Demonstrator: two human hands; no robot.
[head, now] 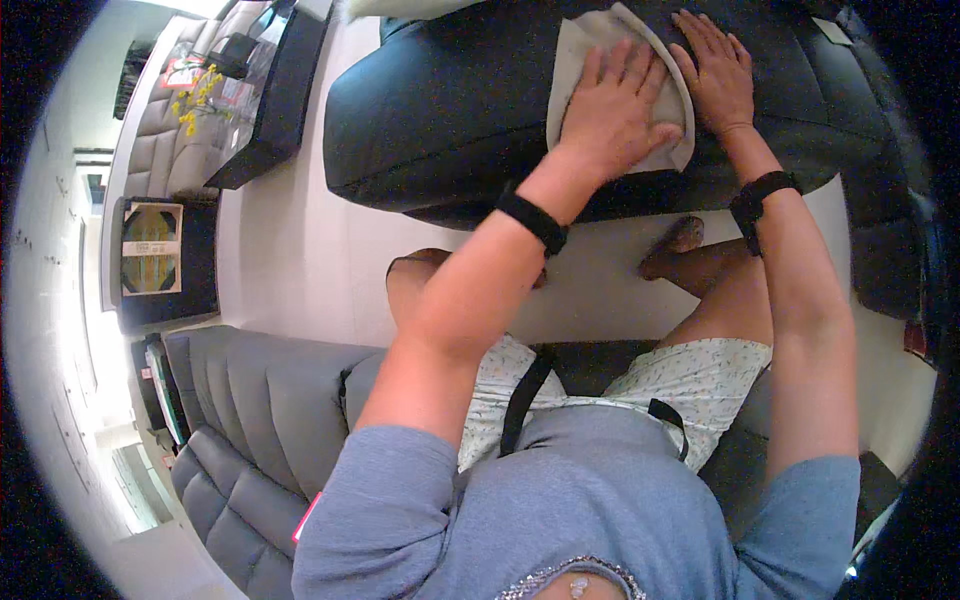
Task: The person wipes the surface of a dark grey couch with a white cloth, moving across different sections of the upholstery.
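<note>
My left hand (619,112) lies palm down with its fingers spread on a light grey-beige cloth (559,82). The cloth rests on a dark, leather-like upholstered furniture piece (442,112), perhaps an ottoman, and one edge of it curls up on the right. Just right of that edge, my right hand (716,79) is flat on the same dark upholstery, fingers slightly apart and holding nothing. Each wrist wears a black band.
Grey padded sofas (277,397) stand at the lower left. Further left are a dark table (281,97) with yellow flowers (196,101) and a dark box-like stand (199,259) bearing a framed item. Pale floor (330,277) lies between the furniture. A small tag (832,31) is at the upper right.
</note>
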